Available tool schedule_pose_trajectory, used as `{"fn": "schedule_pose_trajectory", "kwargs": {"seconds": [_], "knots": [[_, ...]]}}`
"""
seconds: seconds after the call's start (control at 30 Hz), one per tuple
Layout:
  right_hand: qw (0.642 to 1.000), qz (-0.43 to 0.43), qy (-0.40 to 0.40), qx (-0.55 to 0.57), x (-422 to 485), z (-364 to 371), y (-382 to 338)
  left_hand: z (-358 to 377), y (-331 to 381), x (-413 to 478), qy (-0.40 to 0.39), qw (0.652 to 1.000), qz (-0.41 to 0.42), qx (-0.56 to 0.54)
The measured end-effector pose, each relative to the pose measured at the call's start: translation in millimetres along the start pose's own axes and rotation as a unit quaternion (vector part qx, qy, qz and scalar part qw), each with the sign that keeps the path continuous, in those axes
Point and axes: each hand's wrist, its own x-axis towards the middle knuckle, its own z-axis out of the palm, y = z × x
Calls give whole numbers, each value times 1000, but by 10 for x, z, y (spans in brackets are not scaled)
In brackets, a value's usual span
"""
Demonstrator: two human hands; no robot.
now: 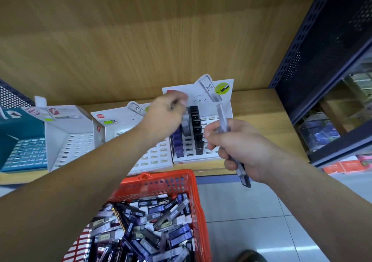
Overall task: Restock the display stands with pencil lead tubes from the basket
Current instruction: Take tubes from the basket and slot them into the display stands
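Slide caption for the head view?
Right hand grips lead tubes; left hand hovers over the part-filled display stand, basket nearby.

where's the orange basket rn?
Head view, bottom centre: the orange basket sits below the front edge of the wooden shelf, just nearer the camera than the white display stands, heaped with lead tubes.

- Light wood-grain back panel (141, 30), mounted behind a matching wooden shelf board (261, 116).
- Dark blue perforated metal upright (322, 40), placed at right.
- Orange cardboard boxes (342, 166), shelved low at right.
- Pale grey tiled floor (251, 221).
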Motion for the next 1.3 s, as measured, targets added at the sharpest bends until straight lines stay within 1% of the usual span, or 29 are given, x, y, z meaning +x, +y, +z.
{"fn": "schedule_pose_trajectory", "kwargs": {"seconds": [0.03, 0.07, 0.1, 0.13, 0.17, 0.23, 0.3, 0.33, 0.4, 0.43, 0.5, 0.57, 0.67, 0.73, 0.83, 0.93, 1.0, 1.07, 1.17, 1.3], "knots": [[1000, -8, 0, 3, -6, 6, -2, -35, 128, -34, -12, 990, -59, -128], [1000, -15, -2, 4, -11, 18, -6, -71, 217, -65, -39, 965, -101, -240], [1000, -19, -6, 2, -18, 32, -16, -103, 289, -99, -68, 941, -120, -310], [1000, -21, -12, 0, -26, 45, -27, -113, 326, -128, -91, 924, -128, -348], [1000, -22, -22, 1, -37, 60, -35, -115, 345, -165, -110, 915, -126, -368], [998, -25, -49, 22, -53, 84, -57, -80, 326, -206, -121, 909, -116, -381], [997, -29, -59, 42, -57, 95, -74, -60, 285, -217, -109, 917, -120, -364], [997, -29, -47, 45, -45, 95, -72, -63, 263, -216, -95, 928, -125, -338], [999, -24, 3, 28, -1, 87, -49, -91, 196, -209, -71, 953, -132, -263], [999, -23, 27, 15, 19, 81, -31, -123, 167, -214, -72, 959, -132, -239], [999, -25, 47, 11, 38, 87, -3, -174, 126, -239, -89, 953, -135, -255], [998, -25, 46, 31, 35, 97, 11, -201, 138, -281, -98, 943, -144, -285], [999, -9, 30, 39, 37, 83, 41, -247, 140, -260, -43, 942, -153, -297], [999, 28, 20, 32, 39, 51, 66, -311, 87, -203, -2, 962, -128, -242], [995, 67, 7, 72, 30, 6, 74, -389, 39, -174, 41, 993, -53, -98], [991, 67, -13, 115, 14, -15, 35, -273, 15, -187, 56, 998, 3, 11], [986, 61, -47, 145, -12, -15, -12, -152, -40, -189, 54, 997, 31, 45], [984, 63, -64, 155, -45, -14, -51, -56, -139, -163, 49, 995, 54, 63], [989, 69, -48, 121, -88, -34, -94, 19, -269, -144, 52, 992, 69, 91], [985, 82, -42, 147, -109, -106, -123, 107, -392, -172, 65, 990, 64, 111]]}}
